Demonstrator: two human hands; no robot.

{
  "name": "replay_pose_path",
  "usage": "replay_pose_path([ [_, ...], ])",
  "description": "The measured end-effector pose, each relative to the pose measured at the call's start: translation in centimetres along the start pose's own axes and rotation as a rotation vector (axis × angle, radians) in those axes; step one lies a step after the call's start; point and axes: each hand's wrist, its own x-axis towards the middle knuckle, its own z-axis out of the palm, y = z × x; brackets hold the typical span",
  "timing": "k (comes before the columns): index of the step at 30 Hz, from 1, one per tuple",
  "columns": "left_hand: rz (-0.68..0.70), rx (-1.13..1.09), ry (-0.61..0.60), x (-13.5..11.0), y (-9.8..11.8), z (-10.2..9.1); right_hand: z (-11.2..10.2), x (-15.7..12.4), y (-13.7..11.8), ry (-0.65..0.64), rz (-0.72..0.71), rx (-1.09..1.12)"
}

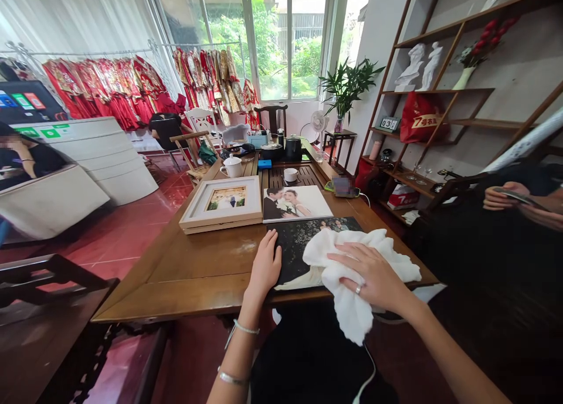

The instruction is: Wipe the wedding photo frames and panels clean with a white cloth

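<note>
A dark photo panel [303, 243] lies flat at the near edge of a long wooden table [211, 269]. My left hand [265, 266] rests on the panel's left edge, fingers together and curled over it. My right hand [369, 273] presses flat on a white cloth [352, 287] spread over the right part of the panel; part of the cloth hangs over the table's edge. A ring shows on one finger. Beyond the panel lie a white wedding photo print [295, 203] and a cream framed picture [223, 203].
Farther along the table stand a white teapot [232, 166], a cup [290, 174], a dark kettle [292, 148] and a phone [342, 186]. Another person's hands [505, 197] hold a phone at the right. Shelves [440, 93] line the right wall; red garments [109, 90] hang at the back left.
</note>
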Motion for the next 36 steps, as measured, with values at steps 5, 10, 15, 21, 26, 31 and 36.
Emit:
replay_pose_path([
  [5,-0.001,0.011,-0.006,-0.1,-0.1,0.0,-0.3,0.3,2.5,-0.007,0.074,0.003],
  [10,0.001,0.009,-0.010,-0.1,-0.2,0.0,0.3,3.1,5.5,-0.038,0.154,-0.021],
  [15,0.007,-0.012,0.008,0.0,-0.4,0.1,1.0,6.9,8.3,-0.105,0.197,-0.035],
  [21,0.012,-0.004,0.015,-0.1,-0.5,0.2,1.0,9.8,7.4,-0.143,0.306,-0.106],
  [26,0.014,0.003,0.017,-0.1,-0.5,0.3,0.8,8.2,3.6,-0.116,0.257,-0.134],
  [31,0.008,0.014,0.023,-0.1,-0.3,0.3,0.3,4.1,0.2,-0.058,0.039,-0.035],
  [36,-0.010,0.025,0.011,-0.2,0.0,0.1,-0.5,1.5,-1.1,-0.050,-0.075,0.018],
])
